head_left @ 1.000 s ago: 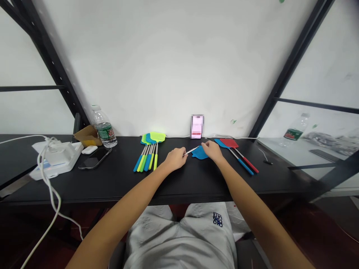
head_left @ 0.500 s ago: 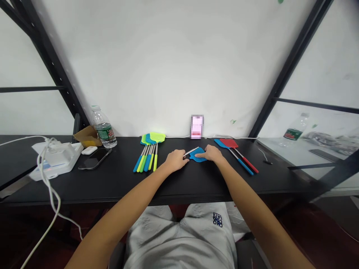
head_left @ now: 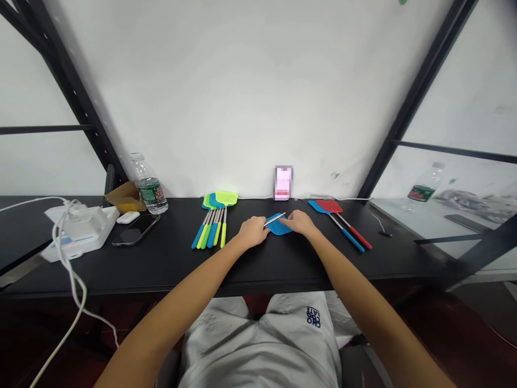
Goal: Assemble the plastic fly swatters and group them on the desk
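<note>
In front of me my left hand [head_left: 253, 231] is closed around a thin silver metal rod [head_left: 276, 219], whose free end points up and to the right. The rod crosses over a blue fly swatter head [head_left: 279, 228], a perforated paddle on the tabletop. My right hand [head_left: 301, 222] pinches the right side of that head, its fingers partly covering the edge. The lower end of the rod is hidden in my left fist. Whether rod and head are joined I cannot tell.
Several fly swatters [head_left: 213, 234] lie in a row on the left. A blue swatter [head_left: 350, 238] and a red swatter [head_left: 359, 236] rest on the right. Farther left are a water bottle [head_left: 151, 188], a phone [head_left: 136, 230] and a power strip [head_left: 76, 242]. A lit phone [head_left: 283, 183] leans on the wall.
The blue swatter head has shifted left and turned, closer to my left hand. My right fingers have slid left with it. The left hand and rod stay nearly still.
</note>
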The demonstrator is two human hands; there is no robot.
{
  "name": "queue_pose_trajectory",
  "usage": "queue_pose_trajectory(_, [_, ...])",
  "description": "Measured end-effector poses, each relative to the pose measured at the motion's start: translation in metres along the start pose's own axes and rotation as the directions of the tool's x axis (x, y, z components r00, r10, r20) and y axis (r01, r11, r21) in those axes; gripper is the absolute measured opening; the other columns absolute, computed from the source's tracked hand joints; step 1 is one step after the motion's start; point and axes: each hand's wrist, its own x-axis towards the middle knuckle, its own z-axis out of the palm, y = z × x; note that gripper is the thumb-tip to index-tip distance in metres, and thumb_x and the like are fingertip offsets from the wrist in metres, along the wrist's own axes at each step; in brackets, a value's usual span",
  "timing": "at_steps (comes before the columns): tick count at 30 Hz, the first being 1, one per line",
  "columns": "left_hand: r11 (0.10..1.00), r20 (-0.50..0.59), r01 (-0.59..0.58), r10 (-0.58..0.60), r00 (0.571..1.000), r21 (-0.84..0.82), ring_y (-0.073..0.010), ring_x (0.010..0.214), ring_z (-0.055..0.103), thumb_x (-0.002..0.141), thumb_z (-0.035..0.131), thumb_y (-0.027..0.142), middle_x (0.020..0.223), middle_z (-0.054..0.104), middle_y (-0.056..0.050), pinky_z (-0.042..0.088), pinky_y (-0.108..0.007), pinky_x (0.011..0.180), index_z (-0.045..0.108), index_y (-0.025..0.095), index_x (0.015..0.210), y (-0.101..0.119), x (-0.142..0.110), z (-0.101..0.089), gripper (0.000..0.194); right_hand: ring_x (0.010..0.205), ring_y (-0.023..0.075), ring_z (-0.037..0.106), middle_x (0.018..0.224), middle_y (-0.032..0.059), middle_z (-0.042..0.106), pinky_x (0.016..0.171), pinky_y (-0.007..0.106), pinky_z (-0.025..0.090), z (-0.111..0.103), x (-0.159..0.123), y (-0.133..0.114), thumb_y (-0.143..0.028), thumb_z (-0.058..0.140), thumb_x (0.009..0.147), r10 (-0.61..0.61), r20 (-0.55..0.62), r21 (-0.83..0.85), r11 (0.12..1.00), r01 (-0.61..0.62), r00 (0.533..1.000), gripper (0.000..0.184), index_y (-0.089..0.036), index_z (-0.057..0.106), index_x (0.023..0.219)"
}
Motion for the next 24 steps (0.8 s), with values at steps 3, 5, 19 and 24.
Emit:
queue_pose_trajectory(3, [0.999, 0.042, 0.03, -0.029, 0.999, -0.038, -0.0262, 0.096, 0.065, 0.087, 0.056, 0.041, 0.101, 0.069, -0.008, 0.049, -0.033, 0.076, 0.06, 0.021, 0.089, -0.001, 0.003, -0.001, 0.02, 0.059, 0.02, 0.059, 0.048, 0.0012, 0.051, 0.05, 0.027, 0.033, 0.001, 0.0, -0.001, -0.043, 0.073, 0.07, 0.003, 0.025, -0.006, 1.0, -0.003, 1.0, 0.032, -0.022, 0.054, 0.055])
queue_pose_trajectory(5, [0.997, 0.072, 0.053, -0.049, 0.996, -0.06, -0.026, 0.097, 0.065, 0.086, 0.057, 0.041, 0.102, 0.07, -0.008, 0.049, -0.033, 0.076, 0.06, 0.022, 0.088, -0.002, 0.004, -0.002, 0.019, 0.06, 0.0189, 0.059, 0.051, 0.0012, 0.053, 0.051, 0.026, 0.033, 0.0, 0.001, -0.002, -0.043, 0.071, 0.072, 0.02, 0.03, 0.012, 1.0, -0.021, 0.999, 0.031, -0.021, 0.055, 0.057])
queue_pose_trajectory(19, [0.995, -0.006, 0.038, -0.039, 0.999, -0.09, -0.0256, 0.095, 0.066, 0.096, 0.039, 0.049, 0.101, 0.07, -0.011, 0.047, -0.032, 0.074, 0.061, 0.021, 0.1, 0.003, -0.004, -0.009, 0.036, 0.091, 0.0231, 0.063, 0.097, 0.0135, 0.07, 0.074, 0.027, 0.042, -0.011, 0.017, 0.011, -0.025, 0.04, 0.096, 0.064, -0.208, -0.092, 0.992, -0.085, 0.976, 0.029, -0.016, 0.067, 0.089])
queue_pose_trajectory(24, [0.996, -0.006, -0.005, 0.005, 1.0, -0.086, -0.0251, 0.093, 0.065, 0.098, 0.034, 0.048, 0.097, 0.07, -0.01, 0.046, -0.032, 0.073, 0.064, 0.021, 0.093, 0.003, -0.006, -0.014, 0.041, 0.099, 0.0279, 0.063, 0.105, 0.0216, 0.069, 0.082, 0.03, 0.041, -0.034, 0.021, 0.025, -0.033, 0.03, 0.101, 0.109, -0.331, -0.147, 0.975, -0.165, 0.937, 0.047, -0.01, 0.071, 0.097])
